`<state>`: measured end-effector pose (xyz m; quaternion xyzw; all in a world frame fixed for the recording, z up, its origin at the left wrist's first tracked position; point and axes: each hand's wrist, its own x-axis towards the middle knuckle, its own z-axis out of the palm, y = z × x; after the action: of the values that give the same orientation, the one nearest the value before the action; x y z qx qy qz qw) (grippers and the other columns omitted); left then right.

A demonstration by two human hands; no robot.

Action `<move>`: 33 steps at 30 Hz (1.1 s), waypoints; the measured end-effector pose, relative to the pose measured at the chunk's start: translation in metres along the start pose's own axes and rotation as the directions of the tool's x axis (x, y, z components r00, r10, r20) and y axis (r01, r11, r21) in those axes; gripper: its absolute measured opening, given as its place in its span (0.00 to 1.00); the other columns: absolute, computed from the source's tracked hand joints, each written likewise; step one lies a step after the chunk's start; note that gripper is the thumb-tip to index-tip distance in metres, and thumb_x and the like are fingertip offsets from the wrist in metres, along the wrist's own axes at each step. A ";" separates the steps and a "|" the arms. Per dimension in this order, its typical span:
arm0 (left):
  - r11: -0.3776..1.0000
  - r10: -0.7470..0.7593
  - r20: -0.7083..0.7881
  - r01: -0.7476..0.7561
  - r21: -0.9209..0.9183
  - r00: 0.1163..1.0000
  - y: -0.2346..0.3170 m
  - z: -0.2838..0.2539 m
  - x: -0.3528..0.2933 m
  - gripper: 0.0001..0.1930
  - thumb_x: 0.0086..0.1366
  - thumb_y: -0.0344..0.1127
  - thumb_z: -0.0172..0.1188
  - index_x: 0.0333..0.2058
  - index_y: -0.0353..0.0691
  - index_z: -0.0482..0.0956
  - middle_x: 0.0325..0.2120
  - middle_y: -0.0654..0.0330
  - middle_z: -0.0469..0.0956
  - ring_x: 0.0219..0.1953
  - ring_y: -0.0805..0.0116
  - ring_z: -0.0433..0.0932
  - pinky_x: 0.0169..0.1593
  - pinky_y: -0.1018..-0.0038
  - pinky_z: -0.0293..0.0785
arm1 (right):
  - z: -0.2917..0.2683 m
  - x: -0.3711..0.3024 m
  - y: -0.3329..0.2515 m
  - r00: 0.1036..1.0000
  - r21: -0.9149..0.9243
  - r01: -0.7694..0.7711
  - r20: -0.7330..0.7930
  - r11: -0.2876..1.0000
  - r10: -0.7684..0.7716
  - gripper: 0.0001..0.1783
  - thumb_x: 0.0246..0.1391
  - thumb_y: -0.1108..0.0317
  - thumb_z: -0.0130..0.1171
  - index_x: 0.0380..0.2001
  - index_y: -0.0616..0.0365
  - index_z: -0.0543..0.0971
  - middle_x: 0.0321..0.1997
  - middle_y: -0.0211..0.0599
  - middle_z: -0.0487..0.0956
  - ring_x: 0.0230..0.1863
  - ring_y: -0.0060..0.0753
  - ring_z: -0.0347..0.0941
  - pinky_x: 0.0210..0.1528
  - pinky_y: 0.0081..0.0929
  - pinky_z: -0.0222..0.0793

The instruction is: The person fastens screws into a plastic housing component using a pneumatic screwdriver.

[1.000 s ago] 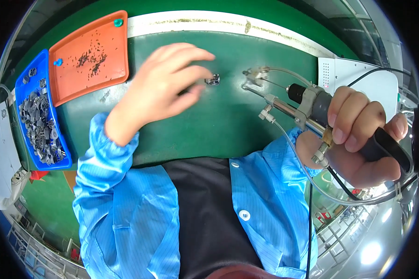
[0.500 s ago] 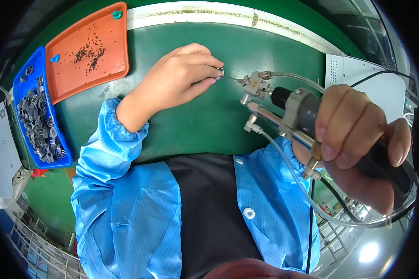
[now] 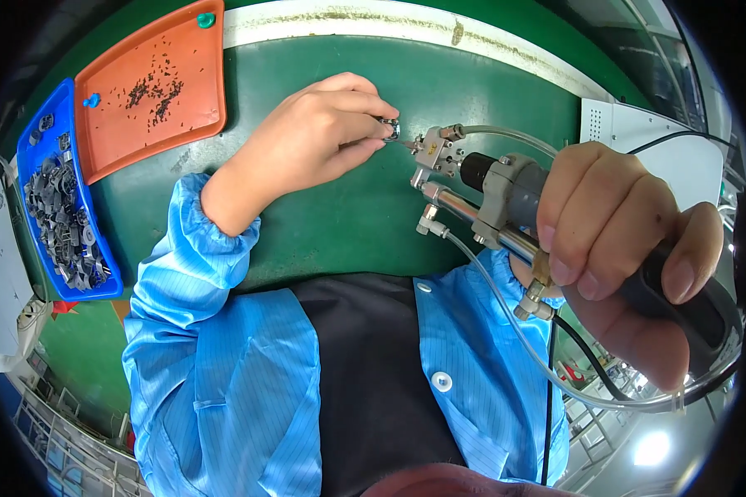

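Observation:
My left hand is closed, pinching a small dark-and-metallic part between its fingertips above the green bench. Most of that part is hidden by the fingers. Wrapped round the dark handle of a powered screwdriver is my right hand. A metal feed head with hose fittings sits at the tool's front, pointing left. Its thin tip reaches right up to the small part; whether it touches, I cannot tell.
At the far left, an orange tray carries scattered tiny dark screws. Beside it, a blue tray is heaped with grey and black small parts. A white box stands at the right. Clear hose and black cable hang from the screwdriver.
My right hand has brought the screwdriver leftward, so its tip is now much closer to the small part. My left hand has barely moved.

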<state>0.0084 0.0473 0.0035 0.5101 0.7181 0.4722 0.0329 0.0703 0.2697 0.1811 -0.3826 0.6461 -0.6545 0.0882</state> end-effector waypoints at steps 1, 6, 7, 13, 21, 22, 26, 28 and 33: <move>1.000 -0.006 -0.002 0.006 0.005 1.000 -0.001 -0.001 -0.002 0.07 0.54 0.23 0.71 0.34 0.32 0.87 0.42 0.55 0.85 0.46 0.54 0.81 0.47 0.64 0.81 | 0.000 0.001 0.002 1.000 0.011 0.005 0.011 1.000 -0.006 0.28 0.61 0.39 0.63 0.52 0.45 0.69 0.30 0.26 0.75 0.30 0.23 0.73 0.34 0.25 0.66; 1.000 -0.012 -0.006 0.012 0.007 1.000 -0.001 -0.002 -0.005 0.06 0.55 0.22 0.70 0.34 0.33 0.86 0.43 0.56 0.85 0.46 0.54 0.81 0.48 0.64 0.80 | 0.014 -0.026 0.025 0.957 -0.005 0.198 -0.216 0.980 -0.194 0.28 0.61 0.39 0.63 0.51 0.45 0.69 0.30 0.26 0.75 0.29 0.23 0.73 0.33 0.25 0.66; 1.000 -0.009 -0.007 0.009 0.004 1.000 -0.001 -0.001 -0.004 0.06 0.55 0.22 0.70 0.34 0.33 0.86 0.43 0.56 0.85 0.46 0.54 0.81 0.48 0.64 0.80 | 0.013 -0.026 0.024 0.958 -0.006 0.193 -0.214 0.981 -0.190 0.28 0.61 0.39 0.63 0.51 0.45 0.69 0.30 0.25 0.75 0.29 0.23 0.73 0.33 0.25 0.66; 1.000 -0.006 -0.008 0.007 0.010 1.000 -0.001 -0.001 -0.004 0.06 0.55 0.22 0.70 0.33 0.32 0.86 0.43 0.56 0.84 0.47 0.54 0.81 0.48 0.64 0.80 | 0.004 0.004 0.005 1.000 -0.007 -0.022 -0.005 1.000 0.022 0.28 0.61 0.39 0.63 0.50 0.45 0.69 0.29 0.25 0.76 0.28 0.24 0.74 0.32 0.26 0.67; 1.000 0.000 -0.025 0.000 -0.003 1.000 -0.001 0.002 -0.002 0.06 0.55 0.23 0.70 0.33 0.31 0.85 0.41 0.56 0.85 0.46 0.55 0.80 0.47 0.65 0.80 | 0.002 0.005 0.013 0.999 0.045 -0.015 -0.033 0.999 0.016 0.26 0.61 0.39 0.63 0.44 0.46 0.68 0.27 0.24 0.75 0.26 0.24 0.73 0.30 0.26 0.67; 1.000 -0.007 -0.030 0.008 0.009 1.000 0.000 0.002 -0.003 0.06 0.55 0.23 0.70 0.33 0.31 0.85 0.41 0.56 0.85 0.46 0.55 0.80 0.47 0.65 0.80 | 0.000 0.004 0.017 1.000 0.080 0.008 -0.029 0.997 -0.006 0.25 0.62 0.40 0.63 0.42 0.46 0.67 0.26 0.23 0.74 0.24 0.24 0.73 0.29 0.26 0.67; 1.000 -0.010 -0.026 0.010 -0.007 1.000 0.001 0.001 -0.007 0.07 0.55 0.24 0.69 0.34 0.31 0.86 0.40 0.57 0.85 0.46 0.56 0.80 0.47 0.65 0.81 | 0.006 0.003 0.025 0.991 0.048 0.035 -0.130 0.998 -0.028 0.21 0.64 0.45 0.62 0.40 0.48 0.67 0.23 0.23 0.74 0.22 0.23 0.72 0.27 0.25 0.67; 1.000 -0.003 -0.029 0.003 -0.007 1.000 0.001 0.002 -0.007 0.07 0.55 0.24 0.69 0.34 0.31 0.86 0.40 0.57 0.85 0.46 0.56 0.80 0.47 0.65 0.81 | 0.015 0.001 0.024 0.986 0.038 0.051 -0.158 0.998 -0.045 0.22 0.65 0.47 0.61 0.44 0.51 0.67 0.21 0.24 0.73 0.22 0.24 0.72 0.26 0.26 0.68; 0.999 0.009 -0.001 -0.009 -0.032 1.000 -0.004 0.000 -0.006 0.09 0.55 0.25 0.70 0.36 0.34 0.86 0.41 0.58 0.85 0.46 0.56 0.80 0.49 0.64 0.80 | 0.006 0.004 -0.005 0.968 -0.006 0.229 -0.101 0.973 -0.228 0.40 0.61 0.41 0.64 0.65 0.54 0.63 0.22 0.20 0.75 0.20 0.20 0.73 0.23 0.23 0.67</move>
<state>0.0089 0.0426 -0.0020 0.5126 0.7082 0.4839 0.0387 0.0733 0.2639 0.1864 -0.4206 0.5995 -0.6807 -0.0195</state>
